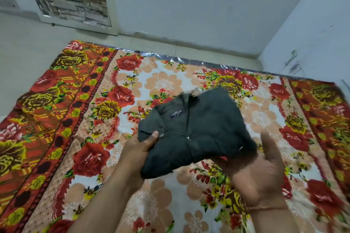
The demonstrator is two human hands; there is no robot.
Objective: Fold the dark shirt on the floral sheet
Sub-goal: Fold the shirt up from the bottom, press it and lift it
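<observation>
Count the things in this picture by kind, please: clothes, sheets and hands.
shirt: 1
sheet: 1
hands: 2, the left hand and the right hand
Total: 4

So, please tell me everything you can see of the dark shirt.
The dark shirt is folded into a compact bundle of soft-looking dark grey cloth, collar, neck label and buttoned front facing up. The left hand grips its left edge, thumb on top; the right hand, palm up, supports its right edge. It seems lifted over the floral sheet.
</observation>
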